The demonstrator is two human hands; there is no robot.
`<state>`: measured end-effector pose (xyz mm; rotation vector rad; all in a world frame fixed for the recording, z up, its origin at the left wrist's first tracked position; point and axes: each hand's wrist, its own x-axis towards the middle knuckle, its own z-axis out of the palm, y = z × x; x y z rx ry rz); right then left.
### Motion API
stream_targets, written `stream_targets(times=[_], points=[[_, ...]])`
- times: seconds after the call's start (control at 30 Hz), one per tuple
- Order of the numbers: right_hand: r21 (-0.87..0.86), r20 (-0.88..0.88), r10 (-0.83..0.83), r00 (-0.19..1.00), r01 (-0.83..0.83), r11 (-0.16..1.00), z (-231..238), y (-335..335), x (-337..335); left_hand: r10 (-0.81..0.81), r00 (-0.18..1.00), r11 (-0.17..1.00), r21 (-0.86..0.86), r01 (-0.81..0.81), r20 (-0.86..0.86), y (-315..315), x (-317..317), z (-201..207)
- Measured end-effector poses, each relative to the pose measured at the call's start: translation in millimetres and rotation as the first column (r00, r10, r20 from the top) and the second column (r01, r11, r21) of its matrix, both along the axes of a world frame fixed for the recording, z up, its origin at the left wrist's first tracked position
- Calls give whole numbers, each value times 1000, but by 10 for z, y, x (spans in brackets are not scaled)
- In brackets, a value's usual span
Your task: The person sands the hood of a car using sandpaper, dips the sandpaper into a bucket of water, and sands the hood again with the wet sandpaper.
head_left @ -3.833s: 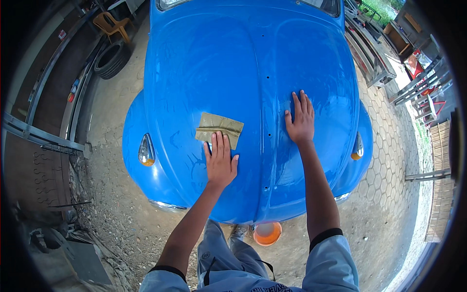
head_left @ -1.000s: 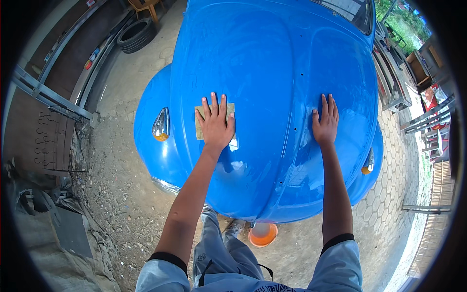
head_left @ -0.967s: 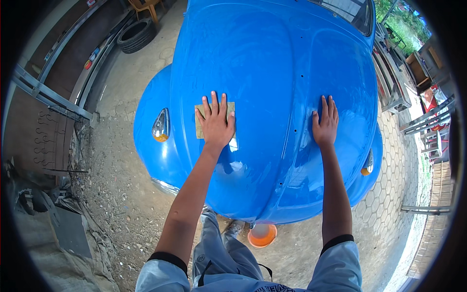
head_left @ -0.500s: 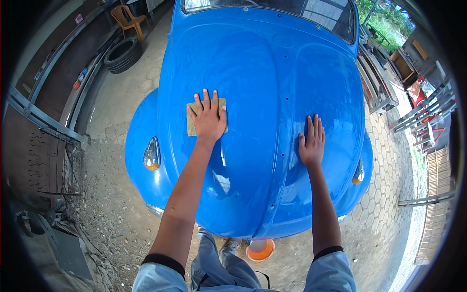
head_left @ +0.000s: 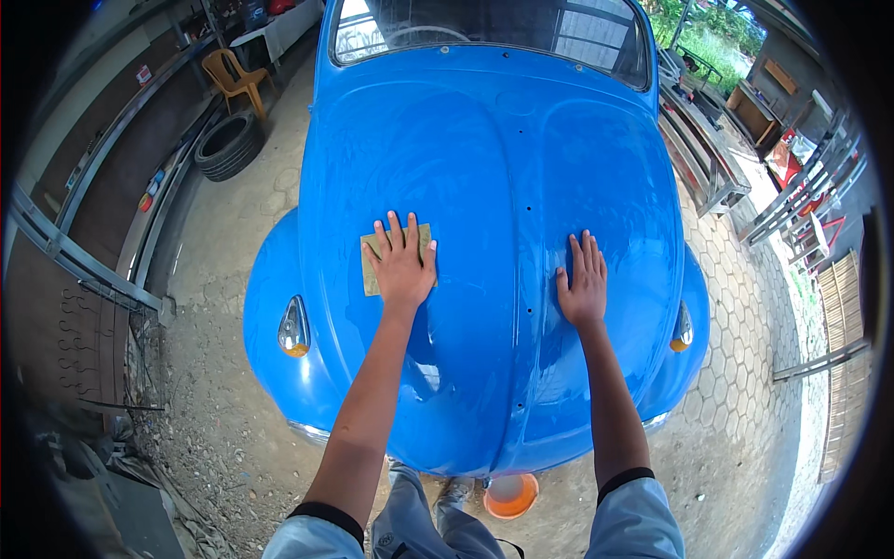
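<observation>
My left hand [head_left: 400, 270] lies flat, fingers spread, on a square tan sheet [head_left: 372, 279]. It presses the sheet against the left half of a blue car hood [head_left: 466, 373]; whether the sheet is cloth or abrasive paper I cannot tell. Right of the hood's centre ridge, my right hand [head_left: 585, 287] rests palm down on the bare blue metal, fingers stretched out and nothing under them that shows. The hood looks glossy, with smeary streaks around and above my left hand. Small dark holes run along its middle.
Headlights [head_left: 293, 328] sit on both fenders, and a windshield [head_left: 494, 28] rises beyond the hood. An orange bucket [head_left: 510, 503] stands by my feet under the car's nose. A tire [head_left: 229, 146] and a brown plastic chair [head_left: 237, 79] are at far left; a bench [head_left: 712, 168] is at right.
The view has tilted and shifted, so the car sits lower and a little left in the picture. Both hands and the sheet stay at about the same spots on the hood.
</observation>
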<state>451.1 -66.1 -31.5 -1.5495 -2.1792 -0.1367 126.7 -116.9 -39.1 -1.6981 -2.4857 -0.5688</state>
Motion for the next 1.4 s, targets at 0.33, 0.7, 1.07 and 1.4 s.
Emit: stream_targets(times=[0.33,0.7,1.07,1.4], points=[[6,11,11,1000,-11,1000,-69,10,-40,-51,998,999,-17,50,-47,-598,375,-197],[0,5,10,1000,-10,1000,-1,-13,-37,-57,998,992,-112,54,-28,278,250,231],[-4,-17,9,1000,-9,1000,33,-11,-53,-52,998,992,-117,46,-45,743,135,348],[-15,10,-19,1000,19,1000,-8,-15,-55,-146,988,985,-96,140,-54,391,156,210]])
